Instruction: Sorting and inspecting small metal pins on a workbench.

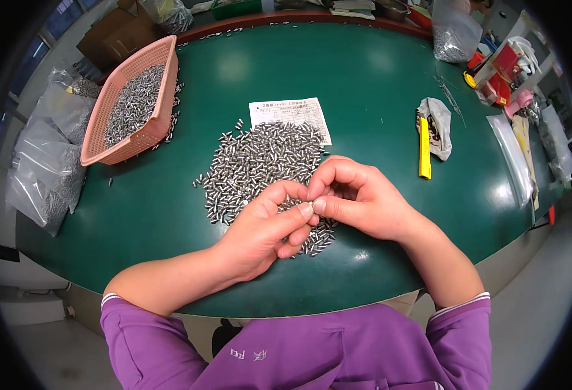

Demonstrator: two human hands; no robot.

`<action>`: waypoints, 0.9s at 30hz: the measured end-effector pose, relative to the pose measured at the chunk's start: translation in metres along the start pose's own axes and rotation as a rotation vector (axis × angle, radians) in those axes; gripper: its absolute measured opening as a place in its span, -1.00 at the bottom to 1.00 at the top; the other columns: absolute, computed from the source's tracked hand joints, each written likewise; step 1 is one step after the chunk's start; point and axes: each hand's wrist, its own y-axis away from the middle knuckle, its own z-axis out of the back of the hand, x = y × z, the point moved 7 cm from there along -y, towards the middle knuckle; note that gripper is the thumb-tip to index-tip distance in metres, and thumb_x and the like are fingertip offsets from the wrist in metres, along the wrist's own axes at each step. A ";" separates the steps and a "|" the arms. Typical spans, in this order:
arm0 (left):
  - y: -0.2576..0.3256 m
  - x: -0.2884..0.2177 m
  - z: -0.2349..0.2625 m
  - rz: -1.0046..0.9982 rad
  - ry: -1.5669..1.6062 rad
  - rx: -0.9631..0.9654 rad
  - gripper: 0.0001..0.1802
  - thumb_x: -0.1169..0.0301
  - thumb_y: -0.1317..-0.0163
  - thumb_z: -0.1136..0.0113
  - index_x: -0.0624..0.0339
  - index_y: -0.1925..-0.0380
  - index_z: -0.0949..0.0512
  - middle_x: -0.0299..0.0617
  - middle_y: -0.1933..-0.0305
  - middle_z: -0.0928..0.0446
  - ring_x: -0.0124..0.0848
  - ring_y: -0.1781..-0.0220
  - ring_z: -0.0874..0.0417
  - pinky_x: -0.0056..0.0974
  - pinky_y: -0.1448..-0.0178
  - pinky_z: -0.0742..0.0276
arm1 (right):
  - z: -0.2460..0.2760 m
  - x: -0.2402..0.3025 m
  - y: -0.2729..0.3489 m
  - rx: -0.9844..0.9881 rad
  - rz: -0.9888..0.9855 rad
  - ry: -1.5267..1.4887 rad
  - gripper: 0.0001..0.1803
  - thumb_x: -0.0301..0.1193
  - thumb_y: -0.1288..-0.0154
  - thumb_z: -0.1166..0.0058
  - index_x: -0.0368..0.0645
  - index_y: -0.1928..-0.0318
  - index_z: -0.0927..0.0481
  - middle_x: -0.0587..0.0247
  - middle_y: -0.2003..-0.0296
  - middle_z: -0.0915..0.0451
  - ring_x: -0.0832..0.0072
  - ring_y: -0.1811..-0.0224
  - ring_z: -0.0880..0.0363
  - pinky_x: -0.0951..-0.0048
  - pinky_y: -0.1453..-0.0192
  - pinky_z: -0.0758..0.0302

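Note:
Both hands meet over the near right side of a heap of small silver metal pieces, short and cylindrical with narrowed ends. My left hand pinches with thumb and index finger, its other fingers curled beneath. Fingertip to fingertip with it, my right hand pinches too, thumb against a bent index finger. Between the fingertips sits a small metal piece, mostly covered by them. A printed paper slip lies partly under the far side of the heap.
On the green table, a pink plastic basket of similar pieces stands at left, beside filled clear bags. To the right lie a yellow-handled tool, a small grey bag and thin wires. Another filled bag stands far right.

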 end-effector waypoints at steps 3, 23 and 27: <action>-0.001 0.001 0.001 -0.022 0.015 0.035 -0.86 0.39 -0.34 0.03 0.13 0.15 -0.35 -0.23 0.28 -0.42 -0.60 0.50 -0.32 -0.51 0.57 -0.16 | 0.010 0.002 -0.002 -0.071 -0.022 0.016 -0.91 -0.53 -0.27 -0.05 -0.21 0.22 -0.49 0.42 0.31 -0.42 0.69 0.25 -0.45 0.62 0.15 -0.42; 0.000 0.001 0.002 -0.007 -0.001 0.028 -0.87 0.35 -0.36 0.05 0.14 0.19 -0.38 -0.23 0.27 -0.43 -0.57 0.49 -0.33 -0.49 0.55 -0.17 | 0.028 0.007 -0.003 -0.308 0.159 1.028 -0.86 -0.47 -0.06 -0.17 -0.15 0.32 -0.56 0.23 0.35 -0.47 0.31 0.22 -0.51 0.36 0.13 -0.47; -0.001 -0.002 0.001 -0.022 -0.013 -0.006 -0.84 0.40 -0.33 -0.01 0.15 0.14 -0.35 -0.21 0.26 -0.43 -0.61 0.50 -0.33 -0.51 0.55 -0.19 | 0.018 0.001 -0.004 -0.126 -0.020 0.313 -0.92 -0.48 -0.25 -0.09 -0.21 0.27 -0.53 0.40 0.28 -0.40 0.70 0.26 -0.42 0.62 0.19 -0.39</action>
